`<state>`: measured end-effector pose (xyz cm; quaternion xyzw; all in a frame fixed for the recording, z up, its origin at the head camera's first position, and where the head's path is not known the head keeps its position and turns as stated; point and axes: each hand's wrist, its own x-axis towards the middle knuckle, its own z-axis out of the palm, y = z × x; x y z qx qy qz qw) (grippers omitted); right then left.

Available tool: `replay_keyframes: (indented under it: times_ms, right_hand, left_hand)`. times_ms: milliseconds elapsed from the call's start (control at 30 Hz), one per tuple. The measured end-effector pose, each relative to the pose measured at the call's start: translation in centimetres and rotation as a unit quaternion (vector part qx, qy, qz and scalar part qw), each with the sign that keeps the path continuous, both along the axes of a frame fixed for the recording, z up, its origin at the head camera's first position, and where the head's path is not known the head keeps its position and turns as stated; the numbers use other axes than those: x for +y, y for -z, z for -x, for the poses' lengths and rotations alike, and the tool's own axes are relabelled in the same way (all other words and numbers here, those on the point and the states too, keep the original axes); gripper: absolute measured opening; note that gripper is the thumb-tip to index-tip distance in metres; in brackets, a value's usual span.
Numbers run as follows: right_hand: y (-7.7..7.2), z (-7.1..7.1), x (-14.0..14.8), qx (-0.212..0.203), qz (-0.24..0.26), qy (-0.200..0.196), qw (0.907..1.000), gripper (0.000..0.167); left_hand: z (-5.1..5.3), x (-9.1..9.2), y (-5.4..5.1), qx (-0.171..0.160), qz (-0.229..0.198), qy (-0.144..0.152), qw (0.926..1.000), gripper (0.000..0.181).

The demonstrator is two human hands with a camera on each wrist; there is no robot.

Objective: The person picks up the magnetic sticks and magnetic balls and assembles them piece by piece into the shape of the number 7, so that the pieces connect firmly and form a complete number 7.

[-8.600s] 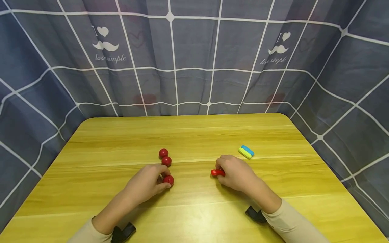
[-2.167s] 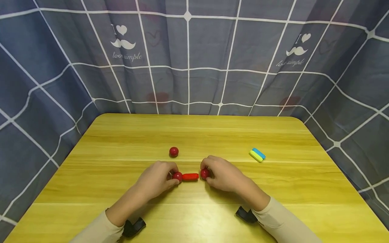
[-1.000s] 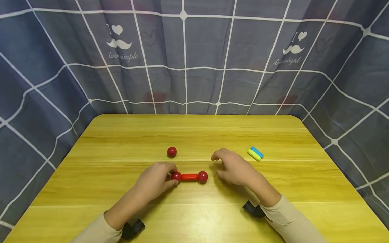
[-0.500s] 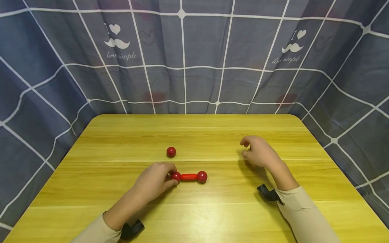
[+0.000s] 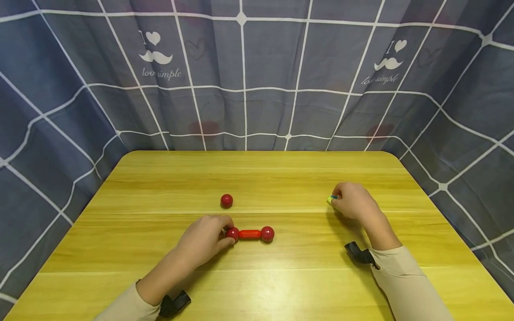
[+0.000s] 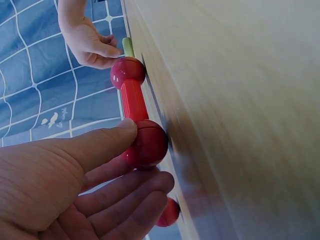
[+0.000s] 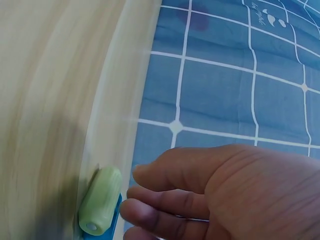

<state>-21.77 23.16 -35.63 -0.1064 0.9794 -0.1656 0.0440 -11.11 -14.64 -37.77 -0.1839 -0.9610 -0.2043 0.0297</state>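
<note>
On the table, a ridged red stick [image 5: 250, 234] [image 6: 134, 102] lies between two dark red balls, touching both. My left hand [image 5: 201, 245] [image 6: 65, 180] pinches the left ball [image 5: 233, 233] [image 6: 147, 145] between thumb and fingers. The right ball [image 5: 267, 234] [image 6: 128, 72] is not held. At the right, my right hand [image 5: 355, 203] [image 7: 240, 195] is at a yellow-green stick [image 5: 331, 200] [image 7: 101, 200] and a blue stick [image 7: 116, 220] lying side by side. In the right wrist view its thumb and fingers are spread just beside them, with no grip visible; the head view hides most of both sticks.
A loose red ball [image 5: 226, 200] [image 6: 169, 214] rests behind the left end of the red stick. The wooden table [image 5: 257, 285] ends at the back against a grey-blue curtain [image 5: 265, 111] with white lines, which also hangs at both sides.
My right hand has let go of the right ball, now against the red stick's end, and moved right and back to the two coloured sticks. My left hand keeps its ball.
</note>
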Motion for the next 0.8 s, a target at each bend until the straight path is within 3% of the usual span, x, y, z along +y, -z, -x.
replay_keyframes:
  times_ms: [467, 667, 800]
  right_hand:
    - [-0.02, -0.33, -0.82, -0.028, -0.016, 0.021, 0.9993, 0.019]
    - [-0.41, -0.65, -0.70, -0.033, -0.025, 0.042, 0.9983, 0.010]
    - [-0.47, -0.85, -0.78, -0.055, -0.036, 0.048, 0.9967, 0.020]
  left_hand:
    - [0.04, 0.08, -0.04, 0.001, 0.004, -0.003, 1.0000, 0.020]
    - [0.05, 0.11, -0.05, 0.000, 0.007, -0.005, 1.0000, 0.020]
    - [0.05, 0.13, -0.05, 0.000, 0.007, -0.004, 1.0000, 0.020]
